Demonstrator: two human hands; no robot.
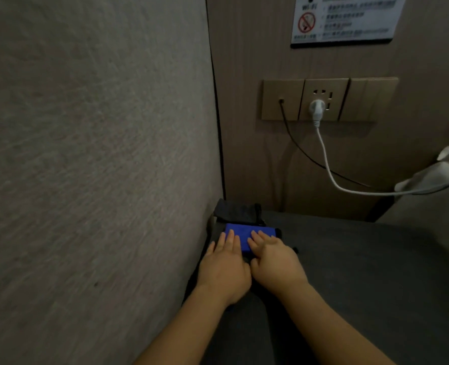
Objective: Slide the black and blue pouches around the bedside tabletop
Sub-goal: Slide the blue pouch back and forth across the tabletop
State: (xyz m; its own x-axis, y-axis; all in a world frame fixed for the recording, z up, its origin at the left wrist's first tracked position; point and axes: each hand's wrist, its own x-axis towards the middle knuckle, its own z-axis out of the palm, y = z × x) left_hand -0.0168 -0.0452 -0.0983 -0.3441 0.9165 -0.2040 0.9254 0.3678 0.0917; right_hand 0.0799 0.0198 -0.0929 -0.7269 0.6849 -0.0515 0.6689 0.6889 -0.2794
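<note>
- Two bare forearms reach in from the bottom edge, side by side, over the dark grey table (363,272).
- The left hand (222,270) lies palm down with its fingers (227,239) stretched flat and close together, the tips resting on the near left part of the blue pouch (247,233); it grips nothing.
- The right hand (276,262) lies just beside it, thumbs nearly touching, its fingers likewise flat and pressed on the pouch's near right part, nothing clasped.
- The blue pouch sits flat in the table's far left corner area, close to the textured grey wall panel (94,154) on the left.
- The black pouch (235,210) lies just behind the blue one, against the back corner; whether the two overlap cannot be told.
- Farther back, a wood-toned wall carries a socket plate (326,100) with a white plug (317,109) and cable (331,177) running right toward white bedding (444,175), beside a thin black cable (297,146).
- Highest up hangs a notice sign (344,19); its text is blurred.
</note>
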